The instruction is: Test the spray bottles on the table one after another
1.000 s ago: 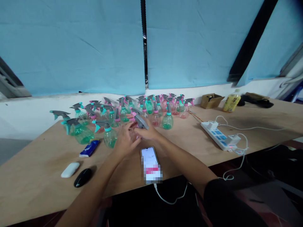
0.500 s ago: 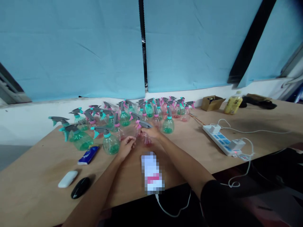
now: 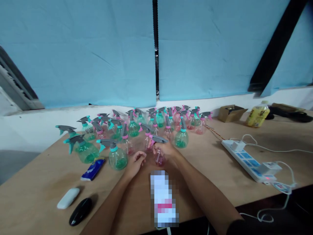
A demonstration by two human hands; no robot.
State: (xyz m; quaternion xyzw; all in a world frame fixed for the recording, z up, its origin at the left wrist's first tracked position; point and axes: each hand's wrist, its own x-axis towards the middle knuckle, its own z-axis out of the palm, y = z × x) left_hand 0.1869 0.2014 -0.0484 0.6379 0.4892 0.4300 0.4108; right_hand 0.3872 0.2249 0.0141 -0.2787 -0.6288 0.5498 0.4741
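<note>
A pink spray bottle (image 3: 159, 158) with a grey and pink trigger head stands upright or nearly so at the front of the group. My right hand (image 3: 166, 149) is closed around its upper part, just under the head, and hides some of it. My left hand (image 3: 136, 162) is beside it on the left, fingers curled in, with nothing visible in them. Left of that hand sits a green spray bottle (image 3: 118, 159) with a grey and turquoise head. Behind both hands stand several more pink and green bottles, among them a green one (image 3: 181, 138) to the right.
A phone (image 3: 163, 195) on a cable lies in front of my hands. To the left are a blue packet (image 3: 93, 169), a white case (image 3: 68, 198) and a black oval object (image 3: 81, 211). On the right are a power strip (image 3: 246, 160), a cardboard box (image 3: 231, 113) and a yellow drink bottle (image 3: 257, 115).
The view has shifted, so the scene sits lower and mostly farther right. My right hand keeps its hold on the pink spray bottle. The left hand's fingers look more curled.
</note>
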